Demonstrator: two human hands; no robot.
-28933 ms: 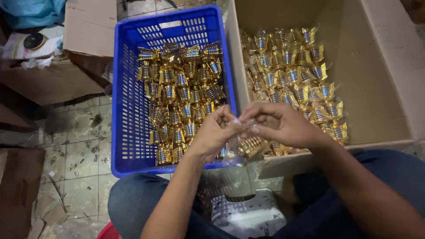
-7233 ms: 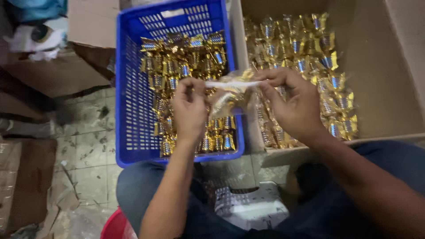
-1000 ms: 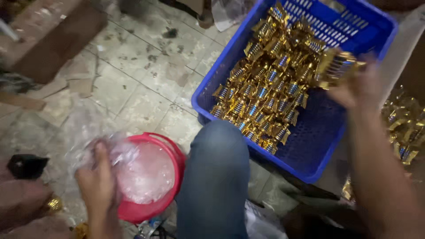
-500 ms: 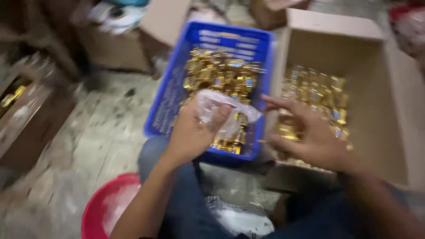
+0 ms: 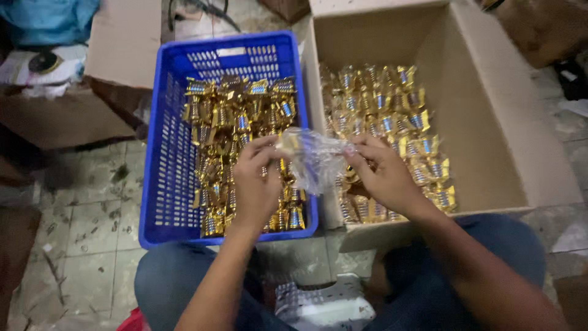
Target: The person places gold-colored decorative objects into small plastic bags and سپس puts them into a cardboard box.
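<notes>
My left hand [image 5: 256, 184] and my right hand [image 5: 381, 178] are both pinched shut on one thin, see-through crinkly plastic bag [image 5: 312, 160]. I hold it up in the air, just over the spot where the blue plastic crate with holes in its sides [image 5: 160, 184] meets the big brown cardboard box [image 5: 490, 116]. Something small and gold shows at the top of the bag by my left fingers [image 5: 264, 147], but the bag is shiny and I cannot tell if it is inside or behind it.

To do this part well, I think I should keep my fingertips right at the edge of the bag and pull gently to each side, so the mouth opens and does not rip. I should hold it over the crate, so anything that slips lands back in there.

The crate is full of loose shiny gold pieces with little blue middles [image 5: 239, 129]. The box has more gold pieces wrapped in clear bags [image 5: 392, 116], lying in rows on its floor and near its left wall.

I am sitting with my knees in blue trousers [image 5: 184, 282] just below the crate and the box. The grey tiled floor [image 5: 86, 220] is dirty and has bits on it. Another flat brown cardboard piece [image 5: 116, 49] lies to the left of the crate, with a blue cloth thing [image 5: 43, 18] in the corner. A bit of something red [image 5: 131, 322] shows at the bottom edge. The room looks dim and crowded.
</notes>
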